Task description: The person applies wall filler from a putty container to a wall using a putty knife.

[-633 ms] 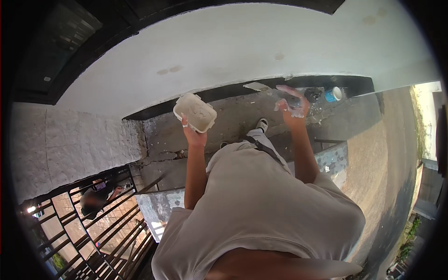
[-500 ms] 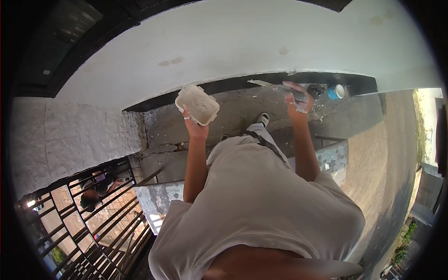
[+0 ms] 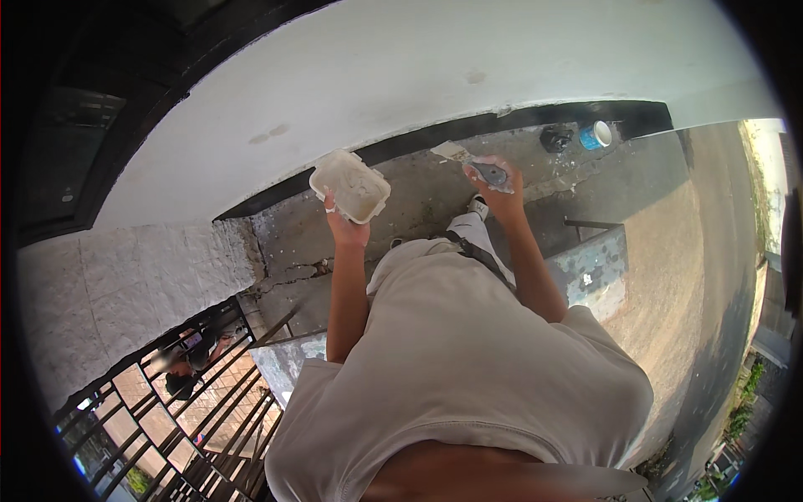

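Observation:
My left hand (image 3: 345, 227) is closed on the near edge of a pale rectangular plastic container (image 3: 351, 186), which holds a whitish paste. Wrapped round the grey handle of a putty knife (image 3: 453, 152) is my right hand (image 3: 508, 194). The blade points left, toward the container but apart from it, and looks smeared with pale paste. White smears show on the fingers of both hands. Ahead stands a white wall (image 3: 376, 84) with a few brownish patches.
A blue and white tub (image 3: 595, 135) and a black bundle (image 3: 556, 139) sit by the dark wall base at right. Black metal bars (image 3: 167, 410) stand at lower left, with a person (image 3: 188, 368) beyond them. A low painted wall (image 3: 598, 268) is at right.
My right hand has moved left with the putty knife, closer to the container. The left hand and container are almost where they were. The view has turned slightly.

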A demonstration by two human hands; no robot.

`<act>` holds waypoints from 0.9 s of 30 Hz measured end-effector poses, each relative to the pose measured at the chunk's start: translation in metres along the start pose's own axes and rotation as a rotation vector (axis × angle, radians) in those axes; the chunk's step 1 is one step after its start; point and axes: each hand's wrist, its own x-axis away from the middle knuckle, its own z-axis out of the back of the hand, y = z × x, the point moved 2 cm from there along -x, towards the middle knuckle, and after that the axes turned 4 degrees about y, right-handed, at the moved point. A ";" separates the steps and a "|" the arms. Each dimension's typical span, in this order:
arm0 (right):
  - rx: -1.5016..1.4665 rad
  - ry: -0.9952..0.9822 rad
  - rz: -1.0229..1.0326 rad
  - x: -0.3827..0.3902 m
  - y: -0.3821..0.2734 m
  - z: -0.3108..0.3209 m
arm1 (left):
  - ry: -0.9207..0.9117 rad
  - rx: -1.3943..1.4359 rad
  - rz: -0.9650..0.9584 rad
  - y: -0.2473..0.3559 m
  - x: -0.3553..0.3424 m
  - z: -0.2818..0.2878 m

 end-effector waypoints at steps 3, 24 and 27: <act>0.163 -0.031 -0.004 -0.020 0.001 0.019 | -0.039 0.013 0.045 -0.014 -0.015 -0.020; -0.185 0.363 -0.080 -0.132 0.001 0.315 | -0.221 -0.029 0.399 -0.290 -0.107 -0.237; -0.165 0.402 -0.056 -0.142 -0.006 0.339 | -0.286 -0.086 0.469 -0.314 -0.109 -0.262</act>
